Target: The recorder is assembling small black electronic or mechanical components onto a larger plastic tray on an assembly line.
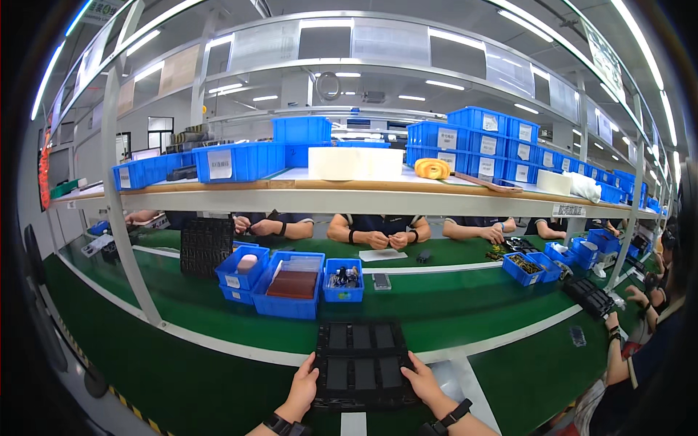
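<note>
A black plastic tray (pixel 361 354) is right in front of me at the near edge of the green bench. Several dark grey flat rectangular pieces (pixel 338 373) sit in its compartments. My left hand (pixel 303 385) grips the tray's left side, thumb on the rim. On the opposite side, my right hand (pixel 424 382) grips it the same way. The fingers under the tray are hidden. Below the tray, a small white card (pixel 353 424) lies on the bench, and a shiny grey sheet (pixel 459 389) extends from beside my right hand.
Beyond the tray stand blue bins, one with brown sheets (pixel 292 284) and one with small parts (pixel 343 278). A dark handheld-sized block (pixel 382 281) lies beside them. A shelf (pixel 349 201) with more bins spans overhead. Co-workers' hands (pixel 389 240) work opposite; another person (pixel 640 349) sits right.
</note>
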### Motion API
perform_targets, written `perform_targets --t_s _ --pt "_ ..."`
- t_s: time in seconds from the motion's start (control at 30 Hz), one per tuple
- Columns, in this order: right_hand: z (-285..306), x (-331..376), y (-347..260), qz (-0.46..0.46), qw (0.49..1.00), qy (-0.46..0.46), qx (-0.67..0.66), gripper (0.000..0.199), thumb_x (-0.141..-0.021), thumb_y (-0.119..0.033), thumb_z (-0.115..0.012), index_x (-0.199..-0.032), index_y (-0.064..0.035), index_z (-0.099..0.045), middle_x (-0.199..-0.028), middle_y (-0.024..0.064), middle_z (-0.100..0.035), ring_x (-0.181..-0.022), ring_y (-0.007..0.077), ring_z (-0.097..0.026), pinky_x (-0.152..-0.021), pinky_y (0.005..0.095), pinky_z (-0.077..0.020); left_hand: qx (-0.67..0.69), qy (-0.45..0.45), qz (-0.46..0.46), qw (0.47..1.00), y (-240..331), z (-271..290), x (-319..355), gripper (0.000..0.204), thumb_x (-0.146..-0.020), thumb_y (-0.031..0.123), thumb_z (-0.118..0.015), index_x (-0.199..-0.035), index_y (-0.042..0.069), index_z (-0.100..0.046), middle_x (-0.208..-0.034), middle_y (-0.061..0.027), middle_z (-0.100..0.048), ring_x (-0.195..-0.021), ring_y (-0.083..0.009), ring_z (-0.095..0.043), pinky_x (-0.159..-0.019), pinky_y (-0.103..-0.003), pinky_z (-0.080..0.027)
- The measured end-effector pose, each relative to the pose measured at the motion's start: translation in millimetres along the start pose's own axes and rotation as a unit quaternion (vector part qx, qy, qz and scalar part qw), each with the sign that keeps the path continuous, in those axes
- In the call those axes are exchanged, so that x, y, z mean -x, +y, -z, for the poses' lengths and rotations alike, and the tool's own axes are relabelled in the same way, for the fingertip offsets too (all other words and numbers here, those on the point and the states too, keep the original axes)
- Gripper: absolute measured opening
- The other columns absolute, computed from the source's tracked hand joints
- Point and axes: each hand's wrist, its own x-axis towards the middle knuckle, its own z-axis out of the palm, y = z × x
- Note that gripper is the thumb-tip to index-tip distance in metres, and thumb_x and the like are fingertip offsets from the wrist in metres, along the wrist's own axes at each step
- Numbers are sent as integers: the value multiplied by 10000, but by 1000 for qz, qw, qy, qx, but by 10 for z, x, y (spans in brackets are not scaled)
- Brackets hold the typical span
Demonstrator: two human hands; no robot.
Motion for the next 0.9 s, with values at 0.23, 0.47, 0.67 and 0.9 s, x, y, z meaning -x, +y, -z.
perform_targets --t_s 0.23,0.47,0.67,0.9 --pt "14 18 -129 1 998 -36 -53 578 -833 -42 -532 -1328 54 -250 -1335 169 -367 -1206 202 -380 -999 276 -280 -14 -4 -22 1000 -67 32 -78 468 -888 11 -391 -1338 -21 -269 -1320 -145 -383 -1201 -201 -380 -993 -270 -278" --pt "-34 94 -295 -28 996 -40 -78 562 -841 -23 -514 -1332 46 -250 -1339 152 -363 -1210 190 -367 -999 275 -282 -3 -12 14 1000 -68 90 -83 478 -882 14 -405 -1333 -45 -258 -1343 -149 -358 -1201 -198 -382 -990 -273 -288" --pt "18 63 -120 -19 998 -44 -50 562 -846 -39 -517 -1332 49 -247 -1347 155 -349 -1218 197 -357 -1009 276 -266 4 -17 11 1000 -39 49 -47 463 -883 12 -401 -1327 -37 -282 -1320 -138 -391 -1164 -185 -419 -964 -269 -327" --pt "4 39 -62 -2 998 -43 -54 562 -845 -52 -521 -1328 50 -253 -1364 168 -320 -1258 218 -311 -1030 287 -239 6 -19 -1 1000 -116 97 -79 455 -873 23 -446 -1308 -36 -325 -1295 -144 -415 -1161 -185 -417 -968 -263 -309"
